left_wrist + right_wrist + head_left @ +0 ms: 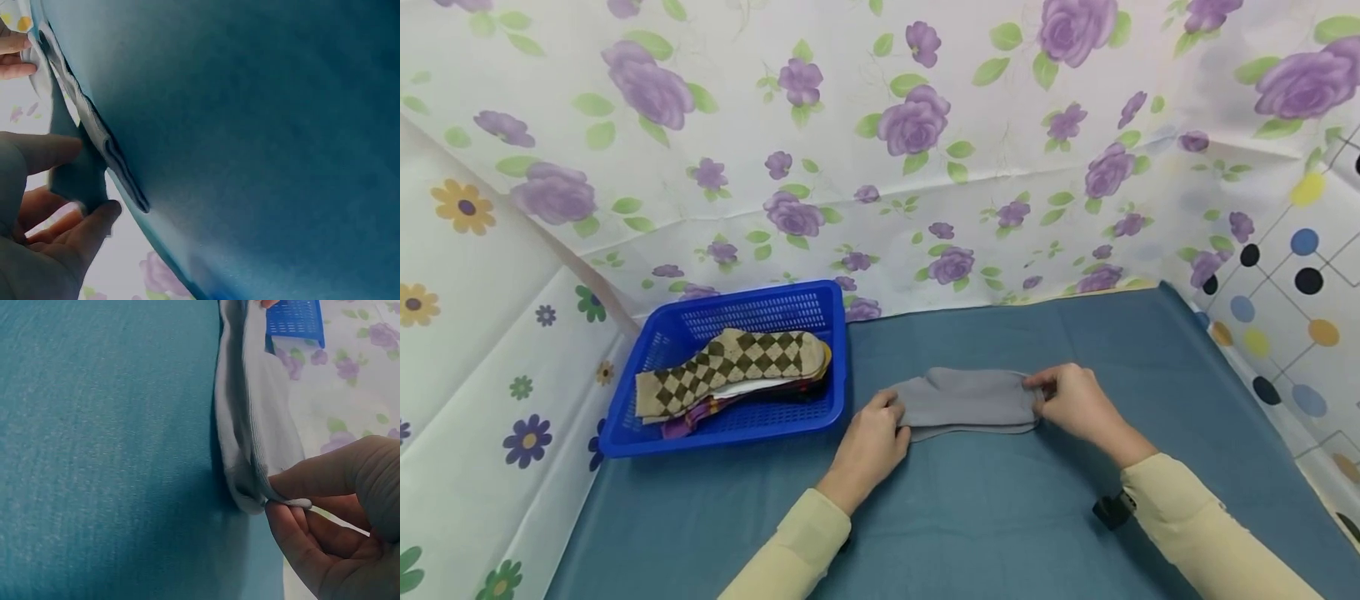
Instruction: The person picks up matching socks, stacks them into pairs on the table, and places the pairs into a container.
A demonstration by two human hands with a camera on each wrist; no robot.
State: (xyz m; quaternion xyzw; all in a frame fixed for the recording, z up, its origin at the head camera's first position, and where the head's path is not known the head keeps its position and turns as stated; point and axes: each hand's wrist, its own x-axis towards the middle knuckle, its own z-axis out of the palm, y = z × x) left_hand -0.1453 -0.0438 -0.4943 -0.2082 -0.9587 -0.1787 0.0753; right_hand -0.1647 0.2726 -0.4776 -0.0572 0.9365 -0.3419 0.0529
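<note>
A grey sock [970,398] lies lengthwise over a second grey sock [943,431], whose edge shows along the near side. At the left end, my left hand [868,440] holds the upper sock between thumb and fingers; in the left wrist view the left hand [56,212] has the sock's end [78,169] between its fingertips. My right hand [1078,406] pinches the upper sock's right end. Close up in the right wrist view, the right hand [337,512] grips the ribbed edge of the grey sock [272,419], raised a little off the lower one.
A blue plastic basket [838,358] stands at the back left of the teal-covered table [970,517]. In it lie brown-and-beige argyle socks [737,367] on top of other socks. Flower-printed sheets [820,167] rise behind and at the left; a dotted one [1292,333] is at the right.
</note>
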